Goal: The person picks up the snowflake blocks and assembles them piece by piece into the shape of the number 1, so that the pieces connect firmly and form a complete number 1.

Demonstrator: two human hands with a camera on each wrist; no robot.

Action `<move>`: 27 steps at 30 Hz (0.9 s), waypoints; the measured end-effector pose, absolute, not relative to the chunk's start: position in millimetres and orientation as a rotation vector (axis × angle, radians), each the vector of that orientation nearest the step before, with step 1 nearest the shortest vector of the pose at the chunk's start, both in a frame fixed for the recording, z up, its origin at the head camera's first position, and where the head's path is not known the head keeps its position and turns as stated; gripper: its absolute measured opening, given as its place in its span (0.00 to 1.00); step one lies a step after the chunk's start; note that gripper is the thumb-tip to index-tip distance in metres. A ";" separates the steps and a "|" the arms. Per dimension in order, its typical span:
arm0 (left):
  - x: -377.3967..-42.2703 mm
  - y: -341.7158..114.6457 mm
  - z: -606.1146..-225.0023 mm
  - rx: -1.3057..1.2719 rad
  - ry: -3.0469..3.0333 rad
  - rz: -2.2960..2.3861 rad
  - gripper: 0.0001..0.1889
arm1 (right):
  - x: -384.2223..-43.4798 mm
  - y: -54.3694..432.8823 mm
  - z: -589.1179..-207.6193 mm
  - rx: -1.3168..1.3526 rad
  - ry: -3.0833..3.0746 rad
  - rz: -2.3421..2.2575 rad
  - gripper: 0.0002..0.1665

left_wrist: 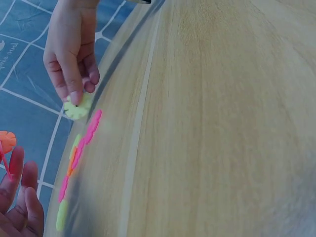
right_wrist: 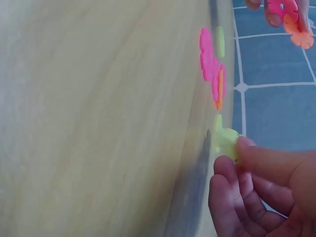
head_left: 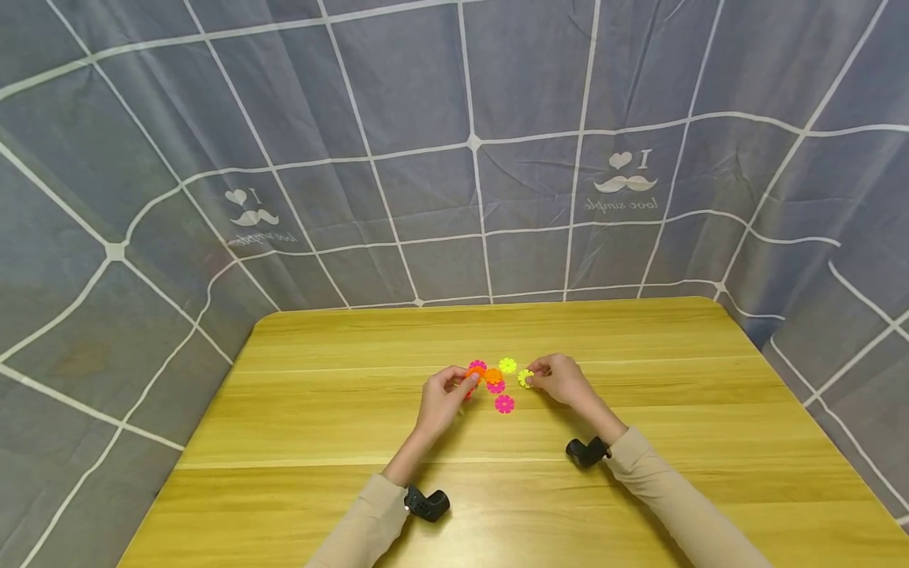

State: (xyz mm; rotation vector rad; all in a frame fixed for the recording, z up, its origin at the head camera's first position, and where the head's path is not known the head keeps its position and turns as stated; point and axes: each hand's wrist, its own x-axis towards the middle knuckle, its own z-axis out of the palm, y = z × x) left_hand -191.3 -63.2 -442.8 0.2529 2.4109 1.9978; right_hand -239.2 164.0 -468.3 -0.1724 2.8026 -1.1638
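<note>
My left hand [head_left: 442, 402] pinches an orange notched plastic disc [right_wrist: 299, 35], with a pink disc [right_wrist: 282, 8] joined to it, raised over the table. My right hand [head_left: 564, 380] pinches a yellow notched disc [left_wrist: 77, 107] between thumb and index finger, low above the tabletop. Between the hands lie loose discs of the same kind: an orange one [head_left: 493, 376], a pink one [head_left: 495, 387] partly under it, another pink one [head_left: 504, 404] nearer to me, and a yellow one [head_left: 507, 365] farther back. My left fingers cover part of what lies behind them.
The discs lie on a wood-grain table [head_left: 355, 442]. A grey curtain [head_left: 412, 197] with white grid lines hangs along its back and sides. A black wrist camera [head_left: 428, 503] sits on my left wrist, and another black camera [head_left: 586, 452] on my right.
</note>
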 end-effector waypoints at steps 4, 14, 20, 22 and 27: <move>-190.8 -63.2 -442.7 0.267 2.389 2.005 0.10 | -237.5 162.1 -465.6 -0.200 2.811 -1.201 0.13; -190.9 -59.4 -442.0 0.262 2.370 2.022 0.10 | -232.7 156.5 -456.6 -0.282 2.807 -1.353 0.15; -191.8 -57.0 -443.0 0.252 2.371 2.039 0.10 | -227.9 150.2 -448.2 -0.325 2.775 -1.489 0.14; -191.6 -55.9 -442.7 0.257 2.378 2.041 0.10 | -226.4 147.6 -445.8 -0.327 2.764 -1.538 0.14; -190.1 -52.4 -442.4 0.287 2.417 2.046 0.09 | -223.7 140.4 -442.1 -0.312 2.726 -1.669 0.14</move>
